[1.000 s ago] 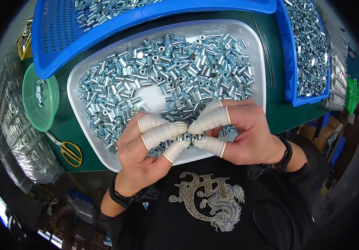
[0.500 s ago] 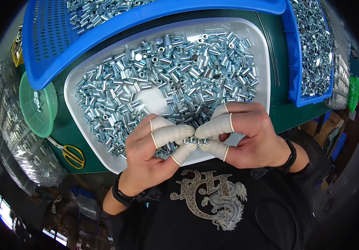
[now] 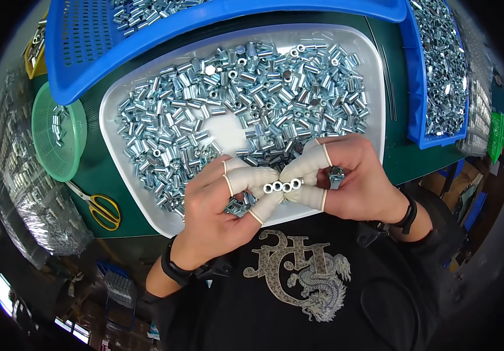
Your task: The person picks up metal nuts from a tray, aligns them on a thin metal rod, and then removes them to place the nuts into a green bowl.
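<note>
Above the near edge of a white tray, a short row of small shiny hollow metal sleeves is pinched between my two hands, open ends facing up. My left hand grips the row from the left with thumb and fingers. From the right, my right hand pinches it too; more metal sleeves show tucked in its curled palm. White finger cots cover the gripping fingertips of both hands. Many loose silvery sleeves fill the tray, around a bare white patch near its middle.
A blue perforated basket of metal parts stands behind the tray, and a blue bin of parts at right. A green strainer holding a few pieces and yellow-handled scissors lie left. Thin rods rest right of the tray.
The sleeves in my hands now show open hollow ends, where closed-looking shiny ends faced up before. Metal pieces have come into sight in my right palm. The whole view has shifted slightly.
</note>
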### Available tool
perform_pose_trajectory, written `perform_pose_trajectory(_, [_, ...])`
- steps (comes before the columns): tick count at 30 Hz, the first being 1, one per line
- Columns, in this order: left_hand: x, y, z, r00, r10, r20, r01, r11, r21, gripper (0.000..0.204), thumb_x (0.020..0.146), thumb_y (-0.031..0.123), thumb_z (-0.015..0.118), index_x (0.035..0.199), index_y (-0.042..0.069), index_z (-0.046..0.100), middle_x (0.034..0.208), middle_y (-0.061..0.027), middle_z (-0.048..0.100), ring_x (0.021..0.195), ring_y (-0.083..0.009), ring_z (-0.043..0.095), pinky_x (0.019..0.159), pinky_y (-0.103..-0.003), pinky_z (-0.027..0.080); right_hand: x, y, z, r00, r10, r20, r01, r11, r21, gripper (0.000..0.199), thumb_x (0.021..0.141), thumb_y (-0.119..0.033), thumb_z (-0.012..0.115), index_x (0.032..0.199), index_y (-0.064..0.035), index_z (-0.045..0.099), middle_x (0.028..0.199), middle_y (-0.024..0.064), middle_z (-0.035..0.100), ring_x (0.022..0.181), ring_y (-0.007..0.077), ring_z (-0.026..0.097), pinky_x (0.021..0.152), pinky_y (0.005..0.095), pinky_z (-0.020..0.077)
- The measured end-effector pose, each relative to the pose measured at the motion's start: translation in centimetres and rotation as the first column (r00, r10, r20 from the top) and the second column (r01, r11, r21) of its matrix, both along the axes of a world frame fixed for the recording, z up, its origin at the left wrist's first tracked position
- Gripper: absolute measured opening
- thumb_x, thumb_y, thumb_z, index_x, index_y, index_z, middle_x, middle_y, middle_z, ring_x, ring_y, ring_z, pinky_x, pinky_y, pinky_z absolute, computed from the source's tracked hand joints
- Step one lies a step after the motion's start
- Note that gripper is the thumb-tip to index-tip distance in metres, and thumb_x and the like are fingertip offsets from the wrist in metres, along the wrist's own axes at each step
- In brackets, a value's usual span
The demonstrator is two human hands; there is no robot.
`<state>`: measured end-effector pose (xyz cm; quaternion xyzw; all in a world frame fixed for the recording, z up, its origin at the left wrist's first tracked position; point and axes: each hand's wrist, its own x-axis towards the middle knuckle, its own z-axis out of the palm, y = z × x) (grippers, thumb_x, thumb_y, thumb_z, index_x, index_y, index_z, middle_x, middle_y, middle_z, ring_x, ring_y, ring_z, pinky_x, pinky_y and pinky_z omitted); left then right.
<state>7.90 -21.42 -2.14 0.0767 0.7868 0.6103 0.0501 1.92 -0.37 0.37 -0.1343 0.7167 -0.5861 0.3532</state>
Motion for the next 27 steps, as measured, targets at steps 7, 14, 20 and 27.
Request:
perform_pose_trajectory(7, [0.4, -0.2, -0.2, 1.0, -0.018, 0.021, 0.018, 1.0, 0.018, 0.026, 0.073, 0.004, 0.078, 0.098, 0.006, 0.07, 0.07, -0.0005, 0.061, 0.058, -0.01, 0.05, 0.05, -0.024, 0.04, 0.3, -0.2, 0.3, 0.991, -0.026, 0.134, 0.024, 1.0, 0.019, 0.016, 0.077, -0.004, 0.079, 0.092, -0.0054, 0.074, 0.065, -0.0028, 0.059, 0.055, 0.0036, 0.046, 0.049, 0.0219, 0.0337])
perform_pose_trajectory(14, [-0.1, -0.1, 0.8, 0.999, -0.014, -0.029, 0.011, 0.996, -0.092, 0.024, 0.073, 0.001, 0.076, 0.097, 0.004, 0.069, 0.072, -0.0019, 0.063, 0.059, -0.0107, 0.052, 0.054, -0.023, 0.039, 0.0, -0.6, 0.0, 0.994, -0.016, 0.108, 0.013, 0.999, 0.03, 0.016, 0.077, -0.004, 0.079, 0.093, -0.0052, 0.074, 0.067, -0.003, 0.06, 0.058, 0.0024, 0.046, 0.05, 0.0213, 0.0334])
perform_pose_trajectory(20, [-7.9, -2.4, 5.0, 0.88, 0.032, -0.474, -0.249, 0.881, -0.402, 0.027, 0.079, 0.002, 0.073, 0.105, 0.003, 0.069, 0.08, -0.0004, 0.066, 0.07, -0.0065, 0.055, 0.058, -0.021, 0.042, -7.2, -4.8, 3.2, 0.845, -0.118, -0.521, 0.149, 0.989, 0.018, 0.014, 0.082, -0.006, 0.076, 0.096, -0.0038, 0.073, 0.073, -0.0037, 0.063, 0.062, 0.005, 0.052, 0.056, 0.0185, 0.0393])
perform_pose_trajectory(27, [-8.8, -2.6, 5.0, 0.857, 0.264, -0.443, -0.357, 0.923, -0.142, 0.03, 0.08, 0.002, 0.072, 0.11, 0.003, 0.068, 0.087, -0.0008, 0.068, 0.074, -0.0056, 0.056, 0.062, -0.019, 0.041, -9.3, -3.8, 2.6, 0.784, -0.284, -0.551, 0.142, 0.948, -0.286, 0.016, 0.082, -0.006, 0.071, 0.097, 0.0004, 0.07, 0.072, 0.002, 0.064, 0.061, 0.0067, 0.054, 0.054, 0.0226, 0.0422])
